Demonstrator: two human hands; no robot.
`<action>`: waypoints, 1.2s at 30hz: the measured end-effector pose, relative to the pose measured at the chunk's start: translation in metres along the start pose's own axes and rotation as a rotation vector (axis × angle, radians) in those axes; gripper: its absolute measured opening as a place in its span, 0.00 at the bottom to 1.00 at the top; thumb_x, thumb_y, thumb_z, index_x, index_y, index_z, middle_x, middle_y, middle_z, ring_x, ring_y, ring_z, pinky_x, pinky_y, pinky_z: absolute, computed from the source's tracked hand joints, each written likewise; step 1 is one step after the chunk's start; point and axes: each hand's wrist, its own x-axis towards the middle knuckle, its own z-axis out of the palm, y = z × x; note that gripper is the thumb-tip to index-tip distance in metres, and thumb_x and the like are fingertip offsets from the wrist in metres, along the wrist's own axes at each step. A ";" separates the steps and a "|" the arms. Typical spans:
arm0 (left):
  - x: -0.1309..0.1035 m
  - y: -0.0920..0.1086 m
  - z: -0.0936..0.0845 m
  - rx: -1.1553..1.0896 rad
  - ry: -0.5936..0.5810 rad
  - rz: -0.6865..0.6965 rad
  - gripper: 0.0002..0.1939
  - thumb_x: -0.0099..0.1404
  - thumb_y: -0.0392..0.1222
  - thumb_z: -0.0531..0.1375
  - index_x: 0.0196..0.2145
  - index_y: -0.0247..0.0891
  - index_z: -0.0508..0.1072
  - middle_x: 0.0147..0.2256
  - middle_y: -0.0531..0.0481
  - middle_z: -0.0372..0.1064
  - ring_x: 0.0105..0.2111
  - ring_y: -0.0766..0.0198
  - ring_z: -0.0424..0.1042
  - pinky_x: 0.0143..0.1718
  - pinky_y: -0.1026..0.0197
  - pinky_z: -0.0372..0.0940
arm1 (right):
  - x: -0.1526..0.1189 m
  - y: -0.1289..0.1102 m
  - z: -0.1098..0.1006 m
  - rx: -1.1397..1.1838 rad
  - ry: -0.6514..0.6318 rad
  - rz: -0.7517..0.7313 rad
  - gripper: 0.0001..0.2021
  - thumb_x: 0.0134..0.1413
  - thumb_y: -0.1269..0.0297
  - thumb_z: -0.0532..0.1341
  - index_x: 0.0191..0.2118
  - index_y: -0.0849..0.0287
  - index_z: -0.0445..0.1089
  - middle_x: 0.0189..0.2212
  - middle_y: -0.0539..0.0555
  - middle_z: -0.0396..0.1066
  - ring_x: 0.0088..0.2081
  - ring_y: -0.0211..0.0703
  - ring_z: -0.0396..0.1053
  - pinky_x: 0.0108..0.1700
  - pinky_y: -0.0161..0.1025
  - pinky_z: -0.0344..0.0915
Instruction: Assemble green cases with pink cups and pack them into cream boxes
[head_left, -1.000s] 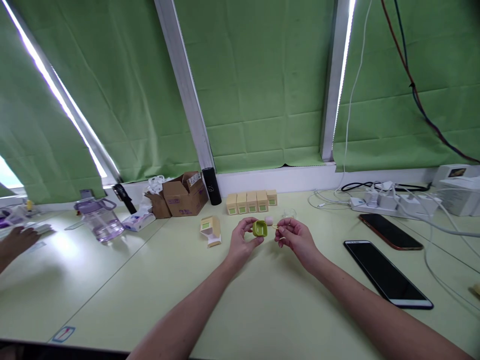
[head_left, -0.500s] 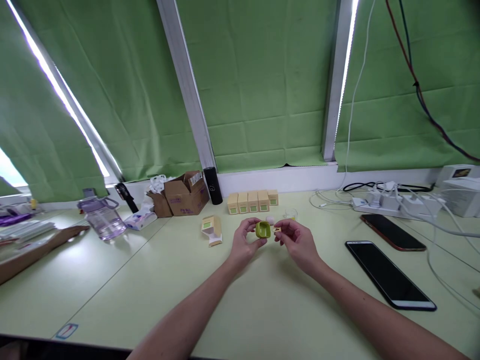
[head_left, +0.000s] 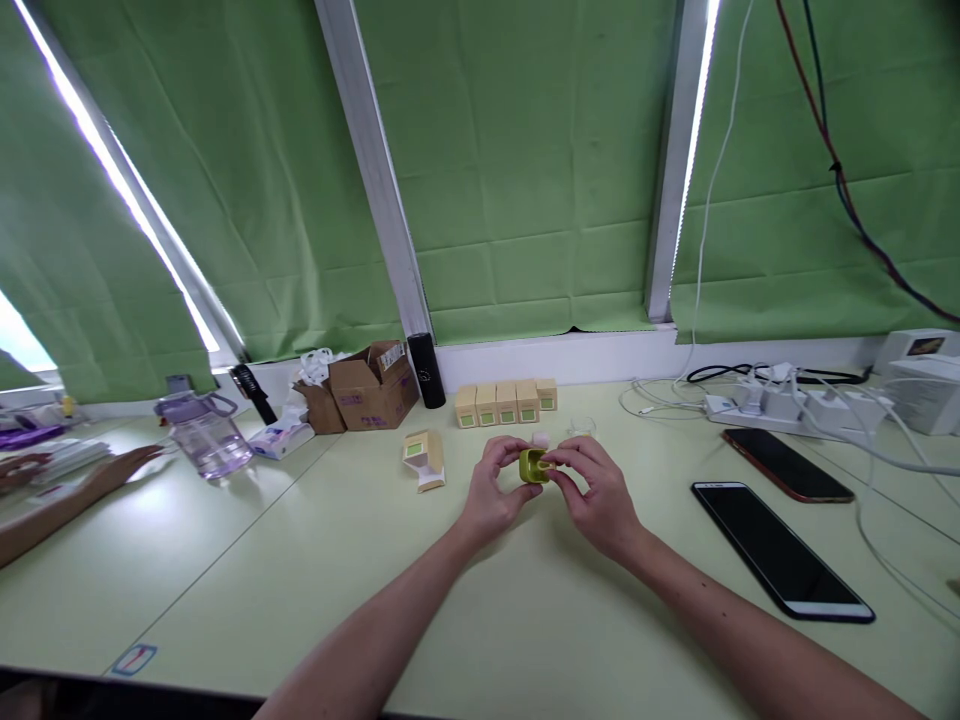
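My left hand (head_left: 493,490) grips a small yellow-green square cup (head_left: 534,466) between thumb and fingers, its hollow side facing me. At the cup's right edge, my right hand (head_left: 596,490) pinches a small pale yellow piece (head_left: 550,465), mostly covered by the fingertips and partly at the cup's opening. Just behind the cup lies a small pinkish-white item (head_left: 540,439). A clear piece (head_left: 582,427) sits on the table behind my right hand. To the left stands an opened small carton (head_left: 424,458) with its flap out.
Several small cartons (head_left: 496,404) stand in a row at the back, beside a black bottle (head_left: 427,371) and a cardboard box (head_left: 373,387). Two phones (head_left: 780,550) and a power strip (head_left: 795,410) lie right. Another person's hand (head_left: 124,470) rests far left near a purple jug (head_left: 206,435).
The cup has shifted slightly right and turned, and the pale piece in my right hand has come to its opening. The other person's hand at the far left has changed pose.
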 end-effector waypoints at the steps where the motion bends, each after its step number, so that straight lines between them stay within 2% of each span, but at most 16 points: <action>1: 0.000 0.000 0.000 0.001 -0.009 0.007 0.23 0.54 0.32 0.71 0.48 0.42 0.75 0.50 0.44 0.68 0.53 0.51 0.73 0.59 0.46 0.66 | 0.000 0.001 0.000 -0.036 0.005 -0.026 0.09 0.66 0.68 0.58 0.44 0.54 0.77 0.38 0.57 0.73 0.41 0.49 0.71 0.42 0.46 0.71; 6: 0.000 0.002 0.002 0.001 -0.030 0.029 0.24 0.54 0.31 0.71 0.48 0.42 0.75 0.50 0.44 0.68 0.54 0.49 0.72 0.61 0.44 0.66 | -0.002 0.004 0.000 -0.187 -0.029 -0.094 0.10 0.65 0.70 0.57 0.43 0.55 0.77 0.33 0.56 0.70 0.36 0.47 0.68 0.37 0.43 0.66; 12: -0.001 0.003 0.004 0.003 -0.051 0.059 0.24 0.54 0.30 0.71 0.48 0.43 0.76 0.49 0.45 0.67 0.54 0.50 0.73 0.61 0.43 0.67 | -0.002 0.006 -0.001 -0.293 -0.048 -0.160 0.10 0.65 0.70 0.58 0.42 0.56 0.77 0.31 0.55 0.71 0.35 0.46 0.65 0.38 0.43 0.61; 36: -0.001 0.004 0.005 0.046 -0.082 0.081 0.25 0.54 0.29 0.71 0.49 0.42 0.78 0.49 0.45 0.65 0.53 0.53 0.71 0.62 0.42 0.67 | -0.002 0.006 0.001 -0.309 -0.017 -0.240 0.09 0.64 0.75 0.57 0.38 0.58 0.75 0.27 0.53 0.70 0.34 0.45 0.60 0.37 0.42 0.58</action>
